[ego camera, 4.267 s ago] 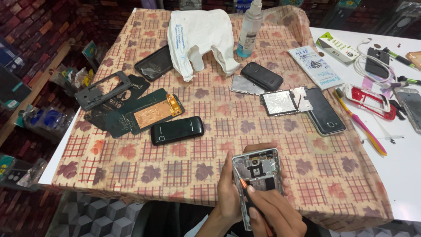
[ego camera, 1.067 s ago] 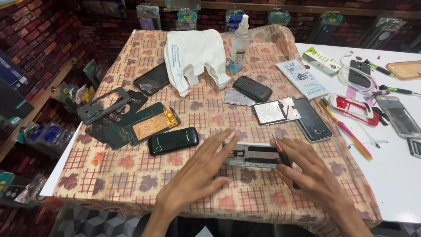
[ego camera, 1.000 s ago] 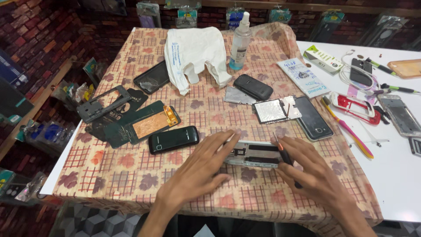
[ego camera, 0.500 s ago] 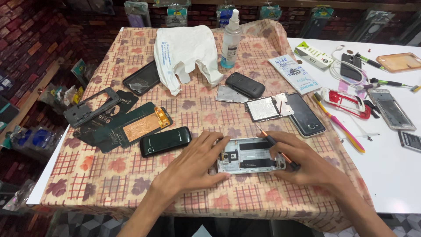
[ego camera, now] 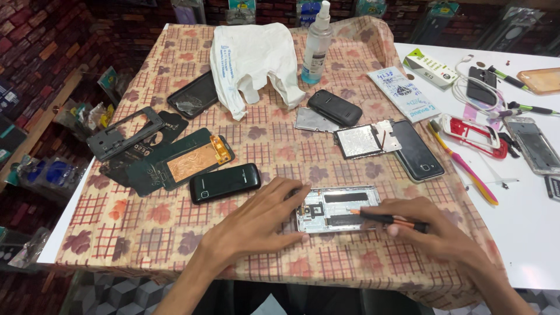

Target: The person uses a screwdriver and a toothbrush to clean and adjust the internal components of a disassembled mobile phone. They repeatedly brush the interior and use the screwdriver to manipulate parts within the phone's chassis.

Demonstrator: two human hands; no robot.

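Note:
An opened silver phone frame lies flat on the patterned tablecloth near the front edge. My left hand rests on the cloth with its fingers spread, fingertips touching the frame's left end. My right hand grips a thin black and orange screwdriver, whose tip points left onto the middle of the frame. A black bar phone lies just left of my left hand.
Dark phone panels and a grey frame lie at left. A white plastic bag, a spray bottle, a small black phone, a metal plate and a black smartphone lie behind. Cables, red frame and tools sit on the white table at right.
The frame was held up in both hands earlier; now it lies flat on the cloth. My left hand has spread beside it and my right hand has brought the screwdriver onto it.

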